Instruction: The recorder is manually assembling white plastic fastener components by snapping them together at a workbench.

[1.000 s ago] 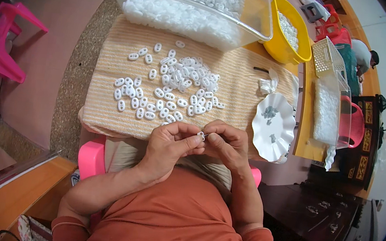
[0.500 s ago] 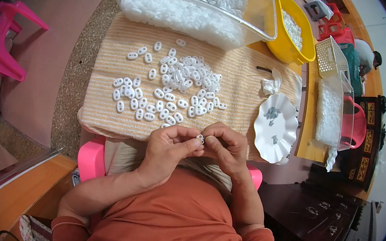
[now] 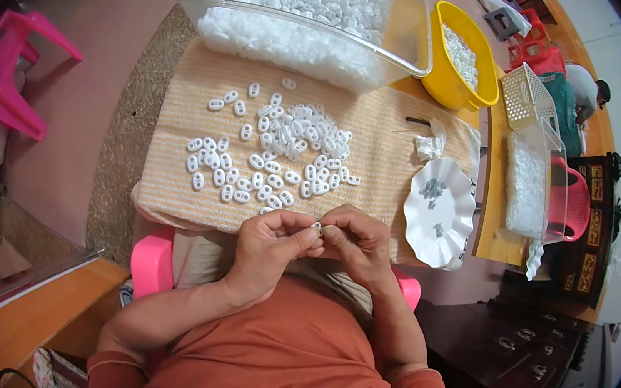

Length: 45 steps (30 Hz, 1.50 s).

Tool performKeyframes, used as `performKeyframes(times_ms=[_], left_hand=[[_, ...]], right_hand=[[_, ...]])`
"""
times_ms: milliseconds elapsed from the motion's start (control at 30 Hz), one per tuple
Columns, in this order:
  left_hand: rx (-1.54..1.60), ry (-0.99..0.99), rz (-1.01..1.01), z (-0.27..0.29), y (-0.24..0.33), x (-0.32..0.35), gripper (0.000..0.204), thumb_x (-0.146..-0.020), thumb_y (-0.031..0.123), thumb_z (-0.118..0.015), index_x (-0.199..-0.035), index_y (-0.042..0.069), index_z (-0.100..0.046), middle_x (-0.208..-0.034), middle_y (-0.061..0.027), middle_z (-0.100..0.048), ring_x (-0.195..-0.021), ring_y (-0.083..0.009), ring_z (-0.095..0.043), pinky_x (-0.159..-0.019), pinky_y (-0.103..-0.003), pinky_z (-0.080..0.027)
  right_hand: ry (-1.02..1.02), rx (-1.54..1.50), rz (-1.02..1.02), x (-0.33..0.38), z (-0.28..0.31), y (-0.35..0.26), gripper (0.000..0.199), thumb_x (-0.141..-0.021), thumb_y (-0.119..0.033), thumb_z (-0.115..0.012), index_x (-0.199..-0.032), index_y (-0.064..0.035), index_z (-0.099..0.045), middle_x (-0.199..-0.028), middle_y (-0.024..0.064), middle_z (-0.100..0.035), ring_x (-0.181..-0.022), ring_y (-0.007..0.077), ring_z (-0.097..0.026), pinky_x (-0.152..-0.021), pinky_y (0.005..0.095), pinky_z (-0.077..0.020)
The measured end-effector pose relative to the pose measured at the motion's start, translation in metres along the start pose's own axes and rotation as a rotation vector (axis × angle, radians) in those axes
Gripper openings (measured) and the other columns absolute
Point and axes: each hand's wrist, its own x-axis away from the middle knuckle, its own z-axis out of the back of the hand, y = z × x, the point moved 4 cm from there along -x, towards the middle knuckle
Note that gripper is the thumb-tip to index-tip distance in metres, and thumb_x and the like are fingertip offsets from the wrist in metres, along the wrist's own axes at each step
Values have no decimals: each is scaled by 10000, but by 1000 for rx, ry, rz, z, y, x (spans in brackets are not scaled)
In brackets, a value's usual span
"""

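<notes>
Small white plastic piece (image 3: 316, 226), rounded and glossy, sits between the person's two hands, just above the near edge of the desk (image 3: 407, 88). From where I stand, the left hand (image 3: 271, 245) has thumb and index fingers clamped on it; the right hand (image 3: 360, 245) meets it from the other side, its fingertips bunched close, and I cannot tell whether they are closed on it too. Most of the piece is hidden by skin.

Beneath the work lies a nubbly terry towel (image 3: 379, 136) in pale orange and cream stripes. Beyond the hands, loose white plastic ovals (image 3: 255, 161), each pierced by two round holes, lie scattered to the left and centre, flat and smooth-edged. Farther off they thicken into an overlapping heap (image 3: 296, 130). At the far side, a clear, hard-walled plastic bin (image 3: 409, 20) holds a deep mass of similar white pieces, and to its right a yellow plastic basin (image 3: 447, 91) holds more.

Right of the hands, near the towel's edge, rests a shiny white plate (image 3: 444, 210) with a wavy, scalloped rim, carrying small clusters of grey bits (image 3: 433, 188). Just past it are a crumpled white wrapping (image 3: 429, 146) and a thin black stick (image 3: 417, 120).
</notes>
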Motion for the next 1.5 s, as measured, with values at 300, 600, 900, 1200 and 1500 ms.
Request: performKeyframes(times_ms=[300,600,900,1200,1500], left_hand=[[26,-15,28,-1,3,-1,137,-868,6,-617,-1002,-13,-600,-856,-93,-660,-736,-149,-657,-697,-257,-565],[12,-30,39,-3,4,-1,132,-870,3,-613,-1000,-12,-600,-852,-90,-660,-738,-147,-657,-690,-252,-566],[22,-29,28,-4,3,0,132,-866,21,-628,-991,-16,-608,-838,-80,-658,-734,-135,-652,-698,-247,-562],[45,-25,25,-1,2,-1,129,-864,22,-632,-984,-17,-606,-824,-76,-654,-719,-134,-648,-688,-249,-558],[19,-39,23,-2,5,1,142,-862,32,-634,-987,-27,-603,-826,-78,-652,-720,-127,-645,-695,-254,-564]], right_hand=[[26,-20,-59,1,2,-1,68,-877,21,-589,-916,44,-641,-893,83,-623,-806,121,-575,-709,233,-462],[6,7,-30,1,4,0,72,-891,11,-580,-925,47,-631,-892,72,-614,-799,111,-569,-699,227,-461],[88,92,-141,-8,24,-3,148,-883,8,-586,-1023,30,-629,-868,58,-604,-785,98,-568,-682,233,-454],[47,853,77,-37,18,-24,240,-819,-37,-616,-1056,-60,-645,-856,125,-599,-764,293,-621,-660,367,-481],[116,847,50,-37,13,-25,171,-832,-115,-639,-993,-67,-671,-874,111,-591,-744,296,-616,-649,372,-479]])
